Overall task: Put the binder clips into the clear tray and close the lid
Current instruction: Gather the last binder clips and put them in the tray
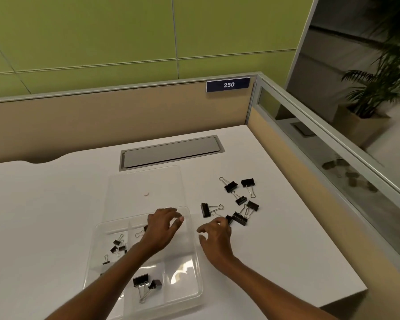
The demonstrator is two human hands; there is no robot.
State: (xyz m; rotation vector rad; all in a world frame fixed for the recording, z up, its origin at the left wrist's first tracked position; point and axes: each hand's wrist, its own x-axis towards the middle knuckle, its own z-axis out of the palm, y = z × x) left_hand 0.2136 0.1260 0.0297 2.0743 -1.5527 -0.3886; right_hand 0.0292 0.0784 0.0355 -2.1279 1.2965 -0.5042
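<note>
- Binder clips lay loose at right of centre, up and right of my right hand; several already sat in the clear tray at lower centre.
- My right hand, the nearer one, pinched a clip at its fingertips.
- My left hand hovered spread over the tray, empty.
- Its lid lay open above.

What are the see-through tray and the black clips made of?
The clear tray looks like glossy transparent plastic: the white desk shows through it and light glints off its floor. The binder clips look like black-painted metal bodies with shiny silver wire handles; the thin bent loops suggest steel, though the picture can't confirm that.
</note>
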